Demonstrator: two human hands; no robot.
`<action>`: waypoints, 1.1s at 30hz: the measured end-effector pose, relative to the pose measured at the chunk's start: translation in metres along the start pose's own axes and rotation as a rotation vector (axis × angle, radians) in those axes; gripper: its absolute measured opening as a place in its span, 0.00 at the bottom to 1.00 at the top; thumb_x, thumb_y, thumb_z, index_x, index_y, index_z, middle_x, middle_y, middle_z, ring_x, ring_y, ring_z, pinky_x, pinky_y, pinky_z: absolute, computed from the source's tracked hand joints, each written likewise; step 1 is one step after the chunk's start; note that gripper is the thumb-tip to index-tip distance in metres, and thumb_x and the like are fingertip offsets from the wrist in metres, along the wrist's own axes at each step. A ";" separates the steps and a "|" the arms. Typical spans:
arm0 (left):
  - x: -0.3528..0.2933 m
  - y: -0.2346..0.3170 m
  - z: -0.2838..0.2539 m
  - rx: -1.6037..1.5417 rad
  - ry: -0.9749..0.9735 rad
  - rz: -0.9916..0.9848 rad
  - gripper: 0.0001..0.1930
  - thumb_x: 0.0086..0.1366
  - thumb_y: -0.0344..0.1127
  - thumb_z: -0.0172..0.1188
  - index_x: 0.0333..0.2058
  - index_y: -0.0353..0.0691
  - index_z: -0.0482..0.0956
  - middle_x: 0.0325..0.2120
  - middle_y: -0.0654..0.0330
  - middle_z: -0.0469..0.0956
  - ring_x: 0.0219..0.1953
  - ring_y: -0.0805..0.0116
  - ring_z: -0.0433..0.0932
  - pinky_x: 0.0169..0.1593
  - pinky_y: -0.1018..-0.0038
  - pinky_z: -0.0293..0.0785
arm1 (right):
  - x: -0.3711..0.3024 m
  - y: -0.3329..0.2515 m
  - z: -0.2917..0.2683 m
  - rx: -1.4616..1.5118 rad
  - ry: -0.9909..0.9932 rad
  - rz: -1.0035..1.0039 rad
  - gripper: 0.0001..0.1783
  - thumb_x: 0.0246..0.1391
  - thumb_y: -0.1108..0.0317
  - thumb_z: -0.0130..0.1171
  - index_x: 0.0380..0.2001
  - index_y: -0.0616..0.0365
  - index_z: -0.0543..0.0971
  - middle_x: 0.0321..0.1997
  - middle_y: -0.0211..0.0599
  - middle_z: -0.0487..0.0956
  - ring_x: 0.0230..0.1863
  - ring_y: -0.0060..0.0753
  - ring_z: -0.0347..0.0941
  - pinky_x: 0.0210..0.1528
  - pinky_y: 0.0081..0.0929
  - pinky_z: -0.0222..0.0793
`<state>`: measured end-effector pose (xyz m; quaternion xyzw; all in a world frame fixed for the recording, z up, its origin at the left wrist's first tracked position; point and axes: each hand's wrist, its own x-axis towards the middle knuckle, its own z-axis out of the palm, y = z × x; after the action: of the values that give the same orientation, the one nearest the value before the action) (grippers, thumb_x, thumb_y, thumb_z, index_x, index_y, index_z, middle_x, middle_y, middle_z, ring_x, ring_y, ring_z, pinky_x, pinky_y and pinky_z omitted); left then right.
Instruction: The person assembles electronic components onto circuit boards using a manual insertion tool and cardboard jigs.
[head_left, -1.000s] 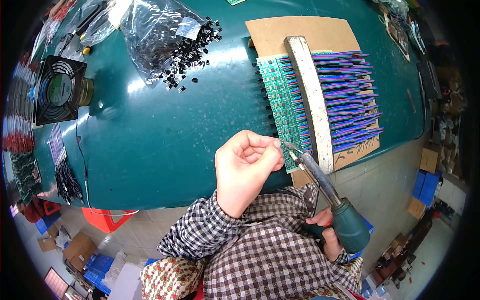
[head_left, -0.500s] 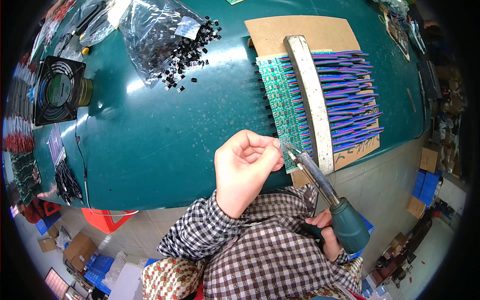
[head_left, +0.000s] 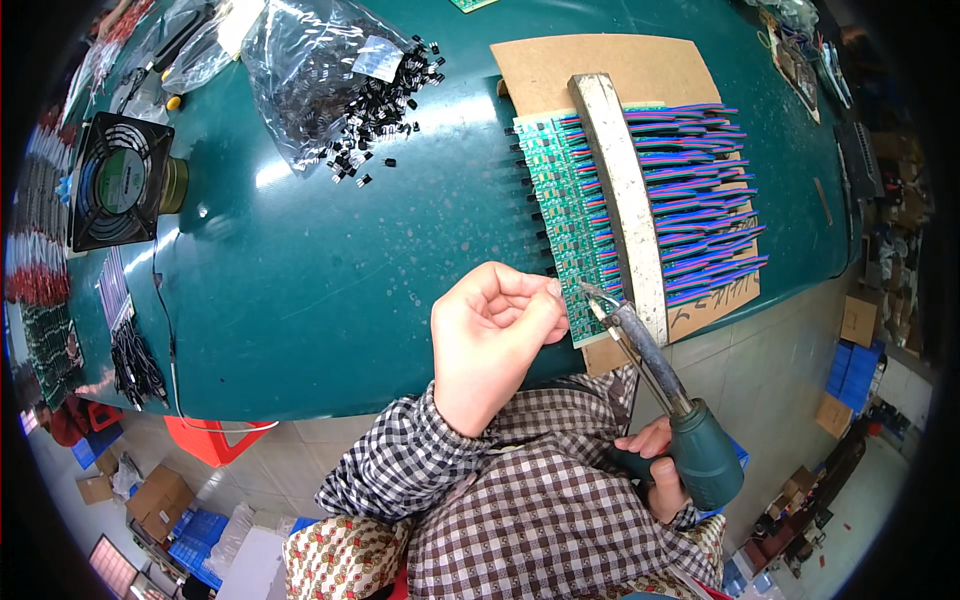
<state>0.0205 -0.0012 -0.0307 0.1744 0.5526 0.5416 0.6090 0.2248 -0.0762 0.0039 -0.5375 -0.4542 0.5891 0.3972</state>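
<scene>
My left hand (head_left: 490,335) is closed in a pinch at the near left corner of a green circuit board panel (head_left: 560,215); whatever lies between the fingertips is too small to make out. My right hand (head_left: 655,465) grips a soldering iron (head_left: 650,350) with a dark green handle. Its tip rests at or just over the board's near end, a little right of my left fingertips. Small black parts (head_left: 535,195) stick out along the panel's left edge. A worn metal bar (head_left: 620,190) lies across the panel and its red, blue and black wires (head_left: 700,205).
Brown cardboard (head_left: 640,60) lies under the panel. Beyond, at the left, a clear bag (head_left: 310,70) spills black three-legged components (head_left: 375,130) onto the green table (head_left: 330,290). A black fan (head_left: 120,180) stands at the left, near a wire bundle (head_left: 125,340). Below is a red stool (head_left: 215,440).
The soldering iron's tip has shifted slightly right, away from my left fingertips, and its handle has moved a little right too. My left hand has stayed nearly still.
</scene>
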 end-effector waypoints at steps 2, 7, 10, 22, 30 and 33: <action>0.000 0.001 0.000 0.003 -0.001 -0.004 0.05 0.57 0.27 0.54 0.28 0.29 0.71 0.23 0.55 0.76 0.24 0.72 0.76 0.29 0.79 0.76 | 0.001 0.000 0.000 0.003 -0.009 0.001 0.19 0.48 0.58 0.53 0.27 0.66 0.66 0.26 0.41 0.66 0.29 0.33 0.67 0.35 0.35 0.73; -0.001 0.004 0.001 -0.035 0.005 -0.048 0.04 0.56 0.24 0.54 0.28 0.28 0.71 0.23 0.58 0.75 0.24 0.76 0.75 0.31 0.82 0.74 | -0.002 0.007 -0.007 0.164 -0.007 0.059 0.16 0.39 0.80 0.58 0.33 0.68 0.65 0.26 0.41 0.69 0.31 0.35 0.70 0.39 0.43 0.73; 0.000 0.000 0.001 -0.015 -0.002 0.009 0.05 0.57 0.26 0.54 0.29 0.28 0.71 0.23 0.55 0.76 0.24 0.72 0.77 0.29 0.79 0.76 | -0.002 0.008 -0.009 0.141 -0.019 0.070 0.15 0.38 0.81 0.57 0.31 0.68 0.66 0.26 0.41 0.70 0.30 0.35 0.71 0.39 0.43 0.73; -0.001 0.000 -0.001 -0.019 -0.002 -0.005 0.05 0.57 0.26 0.54 0.28 0.29 0.71 0.23 0.55 0.76 0.24 0.72 0.76 0.29 0.79 0.76 | -0.002 -0.002 -0.001 0.016 -0.037 0.045 0.16 0.49 0.61 0.52 0.29 0.65 0.67 0.28 0.40 0.65 0.32 0.32 0.66 0.38 0.37 0.73; -0.001 0.003 -0.001 -0.010 0.014 -0.032 0.04 0.56 0.25 0.54 0.28 0.29 0.71 0.23 0.56 0.75 0.24 0.74 0.76 0.30 0.80 0.76 | 0.000 0.002 -0.002 0.065 -0.042 -0.001 0.19 0.49 0.58 0.53 0.29 0.67 0.67 0.28 0.42 0.66 0.30 0.33 0.67 0.37 0.36 0.74; 0.001 0.005 0.004 -0.023 0.005 -0.051 0.04 0.55 0.24 0.54 0.28 0.28 0.71 0.23 0.56 0.75 0.25 0.74 0.75 0.31 0.81 0.75 | 0.004 0.001 -0.004 0.090 -0.030 -0.064 0.20 0.49 0.57 0.53 0.31 0.68 0.66 0.27 0.41 0.66 0.30 0.32 0.67 0.36 0.35 0.74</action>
<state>0.0213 0.0025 -0.0261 0.1518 0.5521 0.5329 0.6230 0.2288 -0.0723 0.0023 -0.4952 -0.4500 0.6042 0.4327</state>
